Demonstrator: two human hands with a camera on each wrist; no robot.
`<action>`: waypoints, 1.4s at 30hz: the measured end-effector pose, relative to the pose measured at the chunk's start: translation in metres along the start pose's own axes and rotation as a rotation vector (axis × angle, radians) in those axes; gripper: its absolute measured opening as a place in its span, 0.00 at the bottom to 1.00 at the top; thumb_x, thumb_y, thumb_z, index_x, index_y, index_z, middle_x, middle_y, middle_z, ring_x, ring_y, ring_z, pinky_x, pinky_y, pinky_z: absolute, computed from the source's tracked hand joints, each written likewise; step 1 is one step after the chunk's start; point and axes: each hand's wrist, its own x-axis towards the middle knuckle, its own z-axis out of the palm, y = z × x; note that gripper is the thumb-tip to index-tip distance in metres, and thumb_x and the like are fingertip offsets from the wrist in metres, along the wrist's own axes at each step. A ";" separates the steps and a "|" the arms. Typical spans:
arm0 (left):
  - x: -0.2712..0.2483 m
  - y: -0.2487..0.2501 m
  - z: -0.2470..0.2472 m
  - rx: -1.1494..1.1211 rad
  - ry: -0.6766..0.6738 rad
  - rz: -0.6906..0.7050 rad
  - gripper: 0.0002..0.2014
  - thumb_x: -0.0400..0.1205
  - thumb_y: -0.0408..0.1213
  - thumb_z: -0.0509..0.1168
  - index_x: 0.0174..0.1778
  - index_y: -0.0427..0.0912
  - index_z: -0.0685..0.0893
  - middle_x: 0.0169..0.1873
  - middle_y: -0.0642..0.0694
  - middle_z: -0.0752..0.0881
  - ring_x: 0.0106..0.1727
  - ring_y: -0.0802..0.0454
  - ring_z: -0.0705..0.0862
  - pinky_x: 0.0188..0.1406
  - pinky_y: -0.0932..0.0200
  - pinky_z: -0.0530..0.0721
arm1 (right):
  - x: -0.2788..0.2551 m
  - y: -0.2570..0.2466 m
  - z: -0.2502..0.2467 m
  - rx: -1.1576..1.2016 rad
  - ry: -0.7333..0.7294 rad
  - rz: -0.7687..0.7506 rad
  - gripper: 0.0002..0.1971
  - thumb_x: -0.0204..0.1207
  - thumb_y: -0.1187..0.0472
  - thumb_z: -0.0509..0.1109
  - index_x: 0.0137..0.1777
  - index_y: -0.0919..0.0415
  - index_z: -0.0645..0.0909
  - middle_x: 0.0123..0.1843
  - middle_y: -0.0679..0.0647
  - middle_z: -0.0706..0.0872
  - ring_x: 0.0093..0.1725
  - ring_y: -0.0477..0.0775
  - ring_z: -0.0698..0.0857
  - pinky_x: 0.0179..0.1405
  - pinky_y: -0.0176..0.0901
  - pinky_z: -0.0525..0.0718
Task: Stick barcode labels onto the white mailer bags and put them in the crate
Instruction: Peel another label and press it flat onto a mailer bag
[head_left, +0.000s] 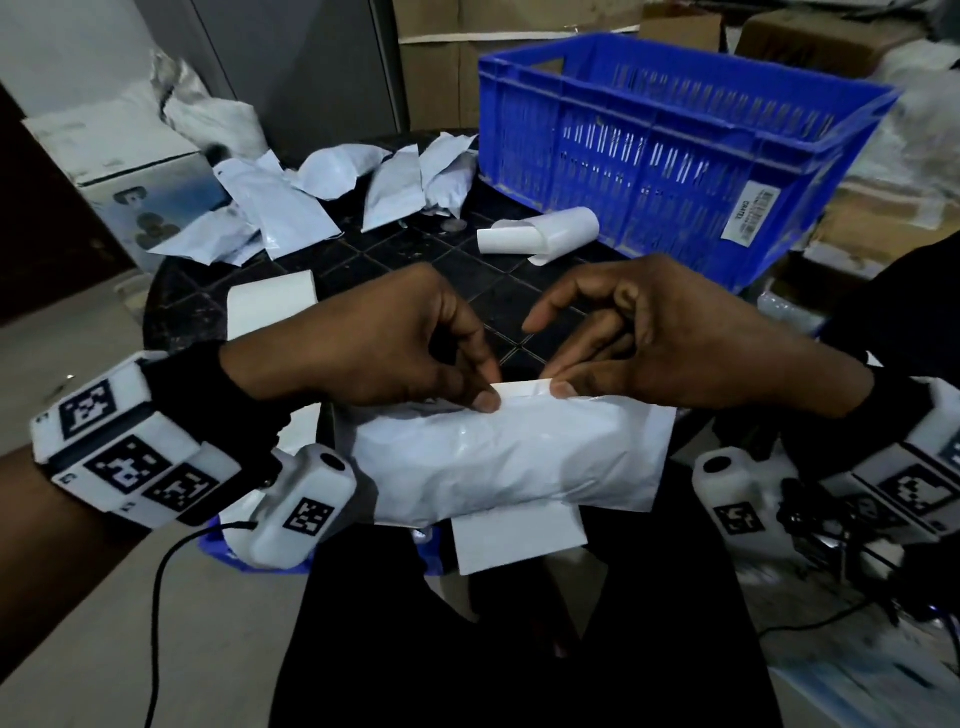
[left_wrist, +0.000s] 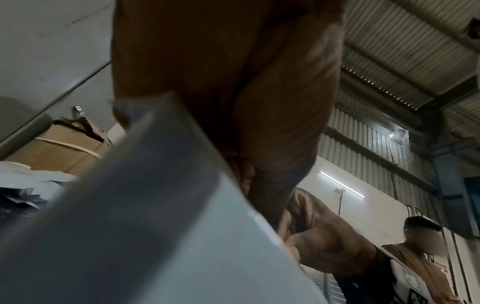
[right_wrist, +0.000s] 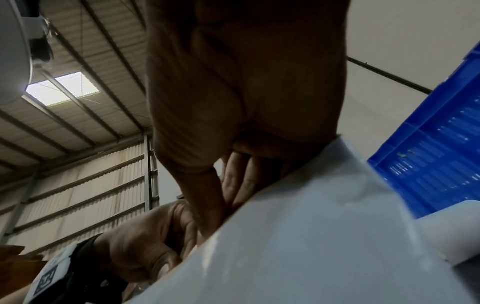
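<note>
We hold the plump white plastic mailer bag (head_left: 511, 457) over the lap, near the edge of the dark round table (head_left: 208, 296). Left hand (head_left: 374, 343) and right hand (head_left: 670, 343) both pinch a narrow white strip (head_left: 524, 387) at the bag's top edge, probably a label or its backing. Best to keep the strip taut and flat, then press it down from one end to avoid wrinkles. The blue slatted plastic crate (head_left: 675, 150) stands beyond, well apart. Loose white mailer bags (head_left: 291, 208) and curled white backing sheets (head_left: 545, 234) clutter the table, none blocking the crate.

Warehouse packing area, corrugated metal roof (right_wrist: 85, 61), stacked cardboard boxes (head_left: 441, 67), blue plastic crate (head_left: 675, 156)
</note>
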 end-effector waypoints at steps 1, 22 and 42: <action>-0.001 0.000 -0.001 0.005 -0.008 -0.001 0.07 0.74 0.42 0.82 0.46 0.51 0.96 0.38 0.54 0.94 0.43 0.47 0.93 0.48 0.52 0.88 | 0.000 0.000 -0.001 -0.002 0.002 0.005 0.21 0.73 0.69 0.82 0.62 0.55 0.83 0.46 0.51 0.96 0.49 0.50 0.95 0.56 0.53 0.92; -0.010 0.007 -0.010 -0.089 0.074 -0.007 0.08 0.73 0.36 0.83 0.45 0.53 0.96 0.38 0.53 0.95 0.44 0.50 0.94 0.49 0.53 0.92 | 0.011 -0.004 0.010 -0.088 -0.034 -0.017 0.16 0.79 0.67 0.79 0.66 0.56 0.88 0.49 0.48 0.96 0.56 0.50 0.94 0.63 0.61 0.89; -0.004 -0.018 -0.022 0.062 0.296 0.035 0.11 0.73 0.34 0.83 0.48 0.50 0.95 0.40 0.60 0.94 0.43 0.65 0.92 0.46 0.68 0.89 | -0.007 0.011 -0.027 -0.312 0.290 -0.133 0.09 0.72 0.66 0.84 0.48 0.54 0.93 0.40 0.43 0.95 0.43 0.37 0.93 0.48 0.30 0.87</action>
